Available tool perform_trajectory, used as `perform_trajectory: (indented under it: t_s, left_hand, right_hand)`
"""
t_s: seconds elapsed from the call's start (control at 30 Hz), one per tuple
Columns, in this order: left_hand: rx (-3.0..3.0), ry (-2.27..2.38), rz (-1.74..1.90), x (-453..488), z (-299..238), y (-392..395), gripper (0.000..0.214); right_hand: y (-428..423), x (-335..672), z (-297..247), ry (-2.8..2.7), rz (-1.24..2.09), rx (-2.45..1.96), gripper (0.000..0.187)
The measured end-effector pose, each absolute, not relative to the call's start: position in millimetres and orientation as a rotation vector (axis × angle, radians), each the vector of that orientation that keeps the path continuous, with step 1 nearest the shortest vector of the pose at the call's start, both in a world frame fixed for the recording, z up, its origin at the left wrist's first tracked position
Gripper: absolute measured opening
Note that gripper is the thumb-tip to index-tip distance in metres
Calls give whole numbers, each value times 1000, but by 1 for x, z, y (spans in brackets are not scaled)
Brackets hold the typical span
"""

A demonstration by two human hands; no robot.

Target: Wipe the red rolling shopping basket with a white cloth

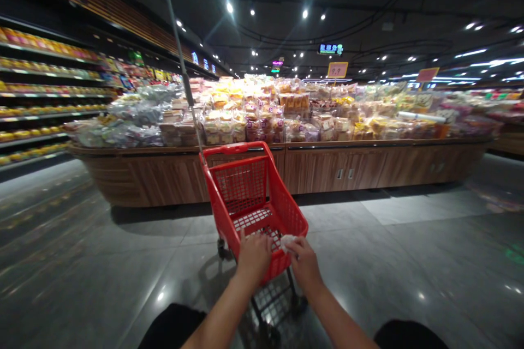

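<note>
A red plastic shopping cart (295,207) stands in front of me, its low end towards me and its handle bar at the far side. My left hand (254,255) is closed over the near rim, some fingertips hidden inside the basket. Just right of it, my right hand (305,262) pinches a crumpled white tissue (287,242) against the rim's right corner. The basket shows red lattice walls and a grid floor. A thin metal pole (180,49) rises from the handle's left end.
Beyond the cart, a long wood-panelled display counter (323,169) is heaped with bagged baked goods (262,114). Stocked shelves (45,92) line the left side. A price sign (338,70) stands above the goods. Grey shiny floor tiles (368,267) surround the cart.
</note>
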State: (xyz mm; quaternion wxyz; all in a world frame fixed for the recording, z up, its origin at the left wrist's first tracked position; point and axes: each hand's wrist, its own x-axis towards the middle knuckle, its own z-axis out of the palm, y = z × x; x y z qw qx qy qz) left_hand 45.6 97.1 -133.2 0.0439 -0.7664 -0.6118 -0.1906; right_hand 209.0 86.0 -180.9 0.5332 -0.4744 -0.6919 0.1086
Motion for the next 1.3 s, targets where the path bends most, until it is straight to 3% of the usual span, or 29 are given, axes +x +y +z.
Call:
perform_trajectory:
  t_s: [0.43, 0.67, 1.13, 1.3]
  left_hand:
    - [-2417, -1975, -302, 71, -149, 81, 50]
    - [-2437, -1922, -258, 54, -146, 66, 52]
    - [-2473, -1802, -177, 15, -139, 41, 50]
    - [-2499, -1738, -176, 8, -141, 38, 51]
  right_hand:
    - [126, 275, -163, -1511, 37, -1289, 23]
    - [95, 250, -185, -1753, 250, -1119, 20]
    - [75, 228, -169, -1798, 397, -1232, 16]
    - [102, 225, -153, -1819, 346, -1274, 18]
